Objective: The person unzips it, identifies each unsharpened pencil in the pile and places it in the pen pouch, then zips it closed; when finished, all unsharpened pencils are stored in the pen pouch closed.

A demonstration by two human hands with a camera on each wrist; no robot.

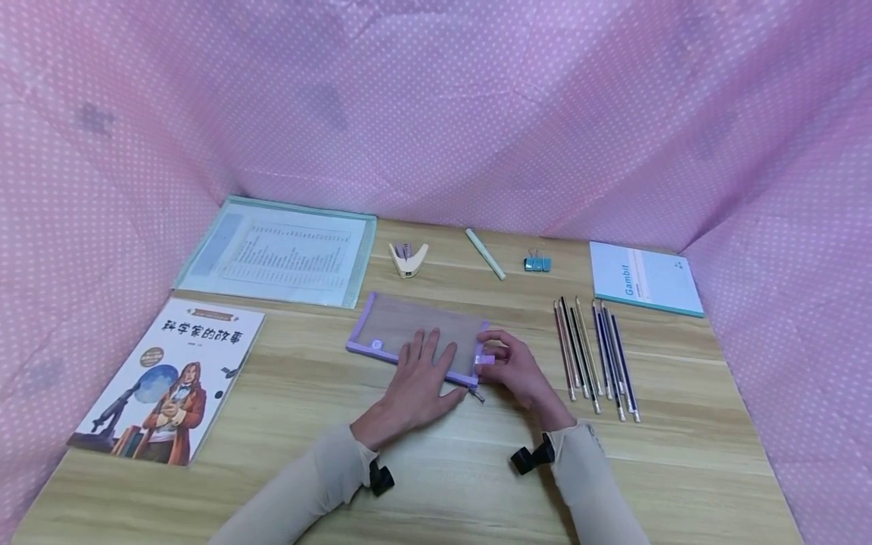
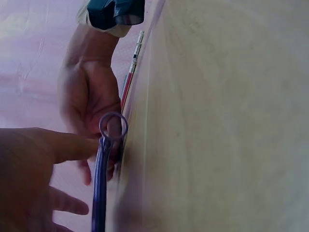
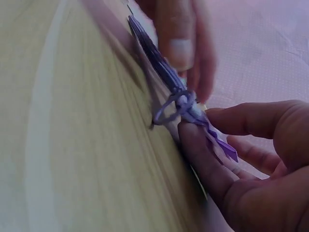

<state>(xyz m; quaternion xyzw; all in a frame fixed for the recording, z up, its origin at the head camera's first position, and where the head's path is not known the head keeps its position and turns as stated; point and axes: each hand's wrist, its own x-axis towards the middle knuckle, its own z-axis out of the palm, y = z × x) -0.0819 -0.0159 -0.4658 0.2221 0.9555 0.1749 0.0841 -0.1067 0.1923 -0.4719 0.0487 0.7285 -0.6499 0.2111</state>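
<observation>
A see-through zipper pouch [image 1: 398, 322] with purple edging lies on the wooden table in front of me. My left hand [image 1: 421, 382] rests on its near right part, fingers spread and fairly straight. At the pouch's right end, my right hand [image 1: 515, 371] pinches the edge beside a small purple tab [image 1: 486, 359]. The right wrist view shows thumb and forefinger [image 3: 251, 120] on either side of that end, close to a ring-shaped zipper pull [image 3: 166, 113]. The same ring [image 2: 113, 126] stands out at the zipper's end in the left wrist view.
Right of the pouch lie several pencils [image 1: 579, 348] and a Gambit notebook [image 1: 647, 280]. Behind it are a staple remover [image 1: 409, 263], a pale green pen [image 1: 486, 253] and a blue binder clip [image 1: 537, 263]. A document folder [image 1: 279, 250] and a picture-covered book [image 1: 170, 378] lie left.
</observation>
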